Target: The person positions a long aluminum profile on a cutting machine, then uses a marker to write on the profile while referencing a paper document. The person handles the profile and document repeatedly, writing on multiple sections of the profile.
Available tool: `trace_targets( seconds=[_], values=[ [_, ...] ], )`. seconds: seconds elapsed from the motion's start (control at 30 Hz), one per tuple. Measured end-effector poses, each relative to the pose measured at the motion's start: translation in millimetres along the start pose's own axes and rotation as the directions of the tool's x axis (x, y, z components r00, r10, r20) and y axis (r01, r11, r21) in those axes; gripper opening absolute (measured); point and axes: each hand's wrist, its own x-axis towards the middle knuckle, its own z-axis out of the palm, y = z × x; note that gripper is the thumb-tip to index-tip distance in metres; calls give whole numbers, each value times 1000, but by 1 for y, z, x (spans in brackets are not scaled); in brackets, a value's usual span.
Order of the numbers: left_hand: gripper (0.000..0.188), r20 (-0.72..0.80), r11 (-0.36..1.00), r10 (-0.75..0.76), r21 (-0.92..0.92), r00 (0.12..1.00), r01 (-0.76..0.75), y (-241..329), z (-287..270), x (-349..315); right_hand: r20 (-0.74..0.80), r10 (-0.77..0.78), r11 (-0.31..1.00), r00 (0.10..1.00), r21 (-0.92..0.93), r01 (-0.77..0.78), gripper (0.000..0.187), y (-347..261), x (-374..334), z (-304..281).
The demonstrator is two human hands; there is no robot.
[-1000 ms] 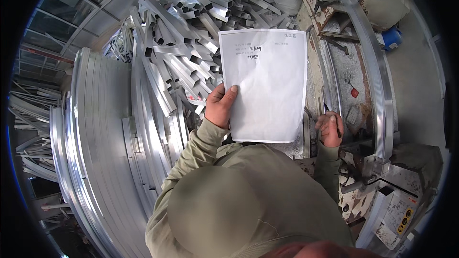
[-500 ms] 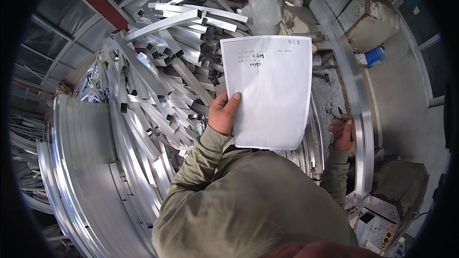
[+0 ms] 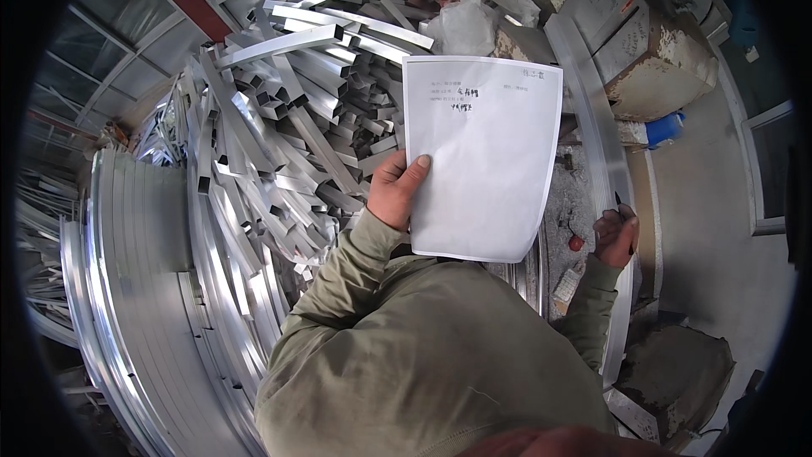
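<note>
My left hand (image 3: pixel 396 192) still pinches the white paper sheet (image 3: pixel 480 156), while my right hand (image 3: pixel 616 235), now lower beside it, grips a thin dark pen (image 3: pixel 622 207), mostly hidden.

The left hand (image 3: pixel 393 190) holds a white sheet (image 3: pixel 484 156) upright by its left edge, thumb on the front. The right hand (image 3: pixel 616 235) is closed around a dark pen (image 3: pixel 620 203), beside a long metal rail (image 3: pixel 602 144). Cut metal profiles (image 3: pixel 296 110) lie piled behind the sheet.
</note>
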Motion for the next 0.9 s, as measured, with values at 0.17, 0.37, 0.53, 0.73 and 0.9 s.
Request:
trace_targets(
  seconds=[0.17, 0.37, 0.53, 0.73, 0.9],
  values=[
    [29, -31, 1000, 4, -25, 1000, -5, -5, 21, 2, -5, 25, 1000, 1000, -8, -25, 58, 15, 20, -16],
    [28, 16, 999, -27, -28, 999, 28, -2, 24, 30, -144, 57, 997, 988, -39, -63, 61, 20, 24, -30],
    [27, 85, 998, -40, -45, 996, 44, 12, 20, 69, -203, 27, 999, 979, -36, -35, 66, 14, 21, -23],
    [28, 150, 997, -63, -43, 987, 70, 14, 7, 112, -240, -18, 998, 971, -64, 2, 66, 12, 4, 4],
    [29, 207, 995, -71, -51, 976, 83, 16, 0, 135, -293, -56, 994, 954, -105, 26, 65, 7, -15, 28]
  ],
)
